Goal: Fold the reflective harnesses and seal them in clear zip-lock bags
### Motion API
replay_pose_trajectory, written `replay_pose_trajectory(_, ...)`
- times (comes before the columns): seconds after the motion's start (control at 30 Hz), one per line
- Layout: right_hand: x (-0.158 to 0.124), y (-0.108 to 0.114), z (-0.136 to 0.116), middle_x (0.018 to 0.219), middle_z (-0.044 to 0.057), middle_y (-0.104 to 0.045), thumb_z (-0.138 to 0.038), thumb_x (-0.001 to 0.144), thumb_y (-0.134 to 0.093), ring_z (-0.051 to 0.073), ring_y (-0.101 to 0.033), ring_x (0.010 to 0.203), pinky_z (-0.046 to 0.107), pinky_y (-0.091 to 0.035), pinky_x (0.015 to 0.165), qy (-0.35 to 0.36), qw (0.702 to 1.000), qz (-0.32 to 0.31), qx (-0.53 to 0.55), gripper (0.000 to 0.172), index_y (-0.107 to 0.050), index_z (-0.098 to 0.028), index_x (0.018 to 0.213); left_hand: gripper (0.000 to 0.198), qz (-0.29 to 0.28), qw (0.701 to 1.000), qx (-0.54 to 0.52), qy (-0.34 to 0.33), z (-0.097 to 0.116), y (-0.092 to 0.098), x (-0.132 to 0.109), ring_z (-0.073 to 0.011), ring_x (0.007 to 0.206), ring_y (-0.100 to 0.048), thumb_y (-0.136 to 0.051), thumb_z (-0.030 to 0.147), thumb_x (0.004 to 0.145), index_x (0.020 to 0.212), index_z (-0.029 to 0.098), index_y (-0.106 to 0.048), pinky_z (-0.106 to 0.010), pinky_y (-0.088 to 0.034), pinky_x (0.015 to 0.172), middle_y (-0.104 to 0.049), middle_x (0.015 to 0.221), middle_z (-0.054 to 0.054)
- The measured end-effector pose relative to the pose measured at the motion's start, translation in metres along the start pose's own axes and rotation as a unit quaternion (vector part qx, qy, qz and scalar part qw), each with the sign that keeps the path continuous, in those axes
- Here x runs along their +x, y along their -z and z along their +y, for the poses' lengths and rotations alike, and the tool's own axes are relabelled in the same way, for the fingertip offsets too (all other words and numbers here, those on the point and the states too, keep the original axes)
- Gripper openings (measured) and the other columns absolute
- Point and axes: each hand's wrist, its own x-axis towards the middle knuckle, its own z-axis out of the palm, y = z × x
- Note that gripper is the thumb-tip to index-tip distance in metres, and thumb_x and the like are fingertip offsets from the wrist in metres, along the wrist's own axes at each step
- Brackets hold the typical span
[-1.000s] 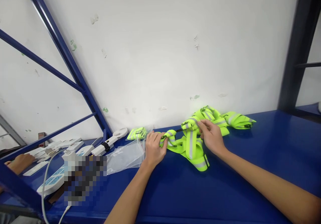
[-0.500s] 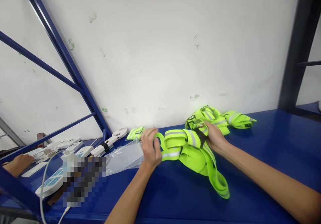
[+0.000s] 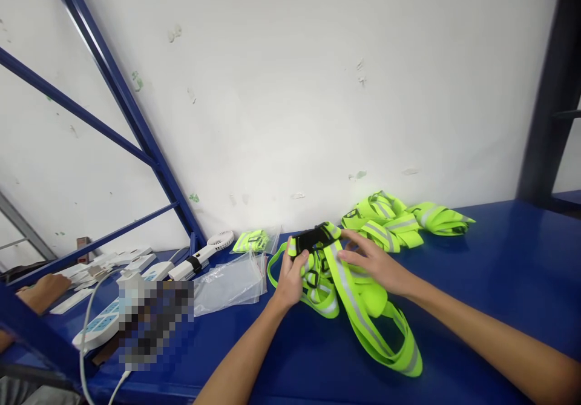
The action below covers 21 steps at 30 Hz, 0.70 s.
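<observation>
A neon-yellow reflective strap harness [image 3: 358, 308] with grey stripes lies loosely unfolded on the blue shelf top [image 3: 476, 284]. My left hand [image 3: 290, 275] is closed on the strap at its black buckle [image 3: 311, 238], which it holds up. My right hand [image 3: 374, 263] rests on the straps just right of the buckle, with its fingers stretched out toward it. One long loop of the harness trails toward the front right.
A pile of more yellow harnesses [image 3: 399, 217] lies by the wall. A bagged one [image 3: 252, 241], empty clear bags [image 3: 231, 281], a small white fan [image 3: 206, 253] and white devices [image 3: 122, 266] sit left. Another person's hand [image 3: 39, 290] shows at far left.
The harness has been pulled out of its bundle and spread open. My left hand now lifts the black buckle, and my right hand has opened and moved onto the straps.
</observation>
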Motion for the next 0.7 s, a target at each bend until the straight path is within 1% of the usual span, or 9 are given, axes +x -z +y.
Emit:
replay_pose_trajectory(0.1, 0.005, -0.001, 0.002, 0.118, 0.01, -0.066, -0.042, 0.076, -0.069, 0.032, -0.062, 0.104, 0.04, -0.052, 0.084, -0.002, 1.0, 0.0, 0.009, 0.048, -0.064, -0.025, 0.121, 0.037, -0.033, 0.989, -0.089, 0.116, -0.006, -0.004, 0.001, -0.0269, 0.104, -0.063, -0.068, 0.043, 0.078, 0.105, 0.019, -0.063, -0.038, -0.048, 0.092, -0.07, 0.103, -0.006)
replay_pose_trajectory(0.17, 0.006, -0.001, 0.003, 0.112, 0.01, -0.068, -0.039, 0.074, -0.072, 0.031, -0.062, 0.105, 0.041, -0.052, 0.086, -0.016, 0.998, -0.004, 0.054, 0.056, -0.06, -0.024, 0.126, 0.039, -0.038, 0.985, -0.101, 0.138, -0.011, -0.005, 0.004, -0.028, 0.102, -0.064, -0.07, 0.047, 0.075, 0.102, 0.018, -0.065, -0.039, -0.05, 0.091, -0.071, 0.1, -0.006)
replay_pose_trajectory(0.27, 0.007, 0.002, 0.004, 0.095, 0.007, -0.071, -0.039, 0.073, -0.072, 0.029, -0.065, 0.097, 0.042, -0.052, 0.083, -0.049, 0.995, -0.022, 0.088, 0.064, -0.053, -0.024, 0.133, 0.042, -0.039, 0.989, -0.096, 0.105, -0.016, -0.005, 0.01, -0.029, 0.098, -0.065, -0.066, 0.054, 0.077, 0.098, 0.018, -0.069, -0.04, -0.052, 0.087, -0.072, 0.09, -0.008)
replay_pose_trajectory(0.37, 0.008, 0.005, 0.007, 0.095, 0.007, -0.07, -0.046, 0.076, -0.068, 0.029, -0.064, 0.093, 0.042, -0.052, 0.081, -0.034, 0.998, -0.054, 0.03, 0.041, -0.069, -0.021, 0.109, 0.047, -0.042, 0.994, -0.074, 0.072, -0.016, -0.003, 0.011, -0.03, 0.099, -0.065, -0.059, 0.059, 0.08, 0.098, 0.017, -0.07, -0.041, -0.051, 0.087, -0.072, 0.086, -0.009)
replay_pose_trajectory(0.47, 0.009, 0.007, 0.01, 0.103, 0.008, -0.069, -0.046, 0.075, -0.069, 0.029, -0.062, 0.096, 0.038, -0.052, 0.08, 0.003, 0.999, -0.043, -0.006, 0.032, -0.073, -0.019, 0.093, 0.044, -0.053, 0.995, -0.05, 0.062, -0.012, -0.001, 0.006, -0.0292, 0.107, -0.061, -0.055, 0.055, 0.084, 0.102, 0.017, -0.07, -0.04, -0.048, 0.094, -0.072, 0.095, -0.009)
replay_pose_trajectory(0.53, 0.01, 0.006, 0.011, 0.089, 0.005, -0.071, -0.046, 0.076, -0.068, 0.027, -0.065, 0.084, 0.036, -0.053, 0.071, -0.009, 0.999, -0.037, 0.014, 0.034, -0.072, -0.019, 0.097, 0.04, -0.102, 0.991, -0.062, 0.061, -0.008, -0.002, 0.001, -0.0287, 0.111, -0.059, -0.057, 0.046, 0.084, 0.111, 0.018, -0.066, -0.041, -0.046, 0.097, -0.07, 0.102, -0.007)
replay_pose_trajectory(0.6, 0.01, 0.005, 0.011, 0.071, 0.002, -0.069, -0.046, 0.075, -0.069, 0.025, -0.065, 0.071, 0.034, -0.053, 0.063, -0.04, 0.998, -0.005, 0.045, 0.039, -0.07, -0.019, 0.103, 0.041, -0.14, 0.987, -0.061, 0.058, -0.003, -0.004, -0.002, -0.0276, 0.113, -0.058, -0.061, 0.037, 0.081, 0.118, 0.02, -0.062, -0.04, -0.045, 0.099, -0.068, 0.11, -0.005)
replay_pose_trajectory(0.67, 0.01, 0.003, 0.009, 0.067, 0.002, -0.068, -0.046, 0.074, -0.071, 0.025, -0.065, 0.069, 0.034, -0.053, 0.062, -0.057, 0.995, 0.026, 0.081, 0.045, -0.067, -0.019, 0.109, 0.041, -0.129, 0.99, -0.039, 0.034, 0.001, -0.007, -0.001, -0.0261, 0.113, -0.057, -0.061, 0.033, 0.081, 0.12, 0.021, -0.06, -0.038, -0.044, 0.099, -0.066, 0.117, -0.004)
replay_pose_trajectory(0.7, 0.009, 0.002, 0.007, 0.07, 0.002, -0.069, -0.045, 0.073, -0.072, 0.025, -0.066, 0.072, 0.035, -0.054, 0.066, -0.054, 0.993, 0.018, 0.101, 0.047, -0.066, -0.019, 0.112, 0.039, -0.111, 0.993, -0.032, 0.013, 0.003, -0.009, 0.001, -0.0254, 0.112, -0.058, -0.06, 0.034, 0.083, 0.12, 0.02, -0.059, -0.037, -0.044, 0.098, -0.065, 0.118, -0.005)
